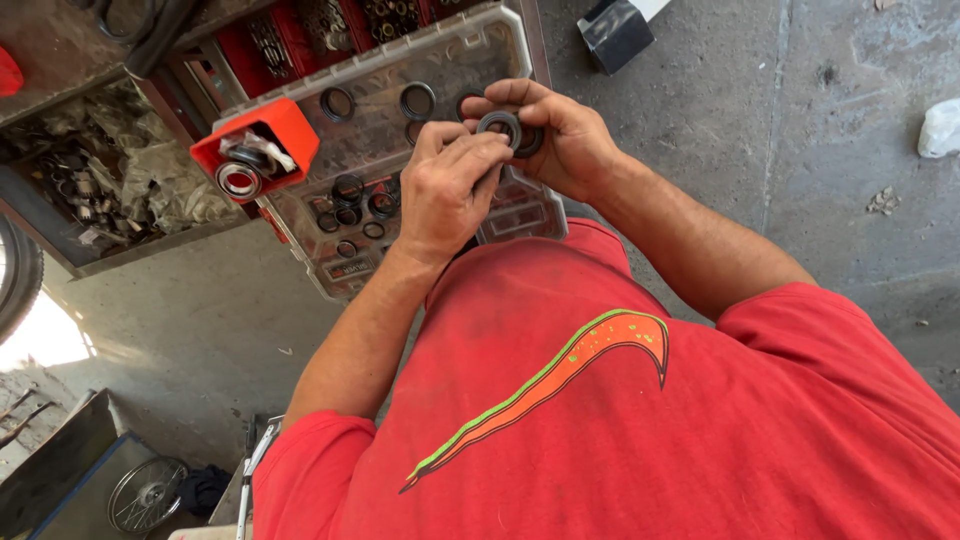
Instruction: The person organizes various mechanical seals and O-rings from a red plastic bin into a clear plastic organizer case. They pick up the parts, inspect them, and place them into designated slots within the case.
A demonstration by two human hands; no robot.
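My left hand (450,190) and my right hand (565,135) meet above a clear-lidded organiser case (440,60). Between the fingertips of both hands is a dark round ring seal (499,124) with a grey rim. A second black ring (531,142) sits just behind it in my right hand's fingers. Several black rings (350,190) lie in the case's compartments under the lid. My red shirt (600,420) fills the lower part of the view.
An orange bin (285,125) with a shiny round bearing (238,180) rests on the case's left corner. Left of it is a tray of metal parts (100,180). On the concrete floor are a black box (615,30), a white lump (940,130), a tyre (15,280) and a spoked wheel (145,492).
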